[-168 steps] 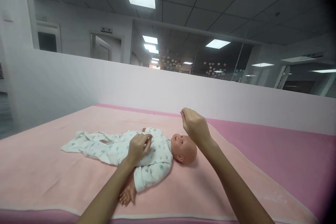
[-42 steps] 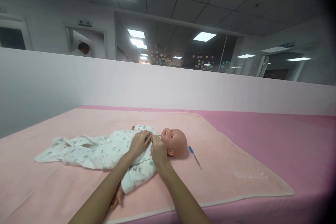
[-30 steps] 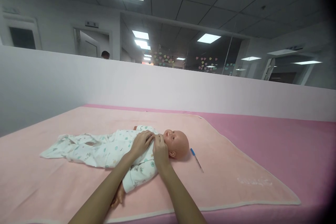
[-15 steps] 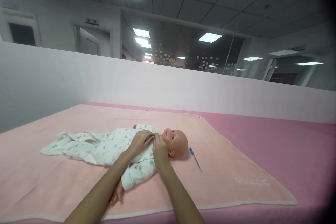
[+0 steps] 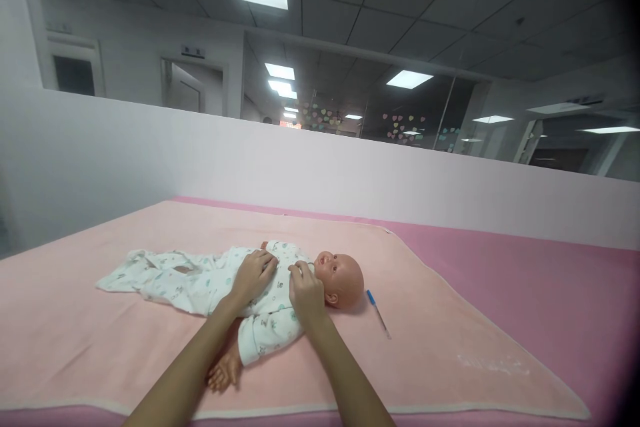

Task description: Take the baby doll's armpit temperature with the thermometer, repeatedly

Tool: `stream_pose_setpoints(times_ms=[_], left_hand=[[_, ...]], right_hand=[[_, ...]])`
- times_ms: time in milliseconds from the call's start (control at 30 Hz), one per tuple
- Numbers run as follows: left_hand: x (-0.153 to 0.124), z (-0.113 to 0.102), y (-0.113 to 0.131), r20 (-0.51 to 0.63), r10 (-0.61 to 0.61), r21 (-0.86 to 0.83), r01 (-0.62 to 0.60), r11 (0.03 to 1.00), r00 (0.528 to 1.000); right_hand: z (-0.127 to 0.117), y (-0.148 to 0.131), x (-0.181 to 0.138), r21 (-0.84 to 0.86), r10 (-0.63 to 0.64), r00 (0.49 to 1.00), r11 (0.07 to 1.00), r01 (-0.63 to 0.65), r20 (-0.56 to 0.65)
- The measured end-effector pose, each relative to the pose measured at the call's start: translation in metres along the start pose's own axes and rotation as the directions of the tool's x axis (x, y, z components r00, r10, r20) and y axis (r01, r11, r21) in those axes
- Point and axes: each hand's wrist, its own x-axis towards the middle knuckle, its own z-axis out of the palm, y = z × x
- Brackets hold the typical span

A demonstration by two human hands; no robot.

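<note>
Plainly, the bald doll (image 5: 346, 281) wears a white sleepsuit (image 5: 200, 288) with greenish prints.

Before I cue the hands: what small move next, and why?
I'd probably settle the right-hand grip on the garment near the doll's neck: it sits right there, while the left-hand grip lies lower, on the torso. The blue-capped stick can wait on the blanket.

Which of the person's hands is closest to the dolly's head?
The right hand, next to the doll's head; the left hand is farther off, over the white patterned outfit.
</note>
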Motion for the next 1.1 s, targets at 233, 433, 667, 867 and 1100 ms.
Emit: stream_pose_setpoints(times_ms=[233, 433, 667, 867, 1100], left_hand=[[-0.002, 0.0, -0.009, -0.014, -0.053, -0.089, 0.052, 0.995, 0.998], [-0.001, -0.001, -0.008, 0.012, -0.092, -0.116, 0.093, 0.989, 0.996], [0.003, 0.0, -0.006, 0.057, -0.152, -0.124, 0.158, 0.98, 0.987], [0.002, -0.001, -0.008, 0.07, -0.152, -0.242, 0.164, 0.956, 0.986], [0.003, 0.002, -0.011, 0.108, -0.224, -0.393, 0.248, 0.885, 0.969]], right_hand=[[0.003, -0.02, 0.027, 0.099, -0.04, 0.99, 0.995, 0.027, 0.133], [0.01, -0.032, 0.028, 0.176, 0.074, 0.989, 0.98, -0.095, 0.127], [0.011, -0.028, 0.021, 0.277, 0.123, 0.986, 0.949, -0.151, 0.116], [0.01, -0.029, 0.021, 0.305, 0.138, 0.986, 0.938, -0.162, 0.098], [0.013, -0.025, 0.019, 0.262, 0.2, 0.979, 0.944, -0.202, 0.037]])
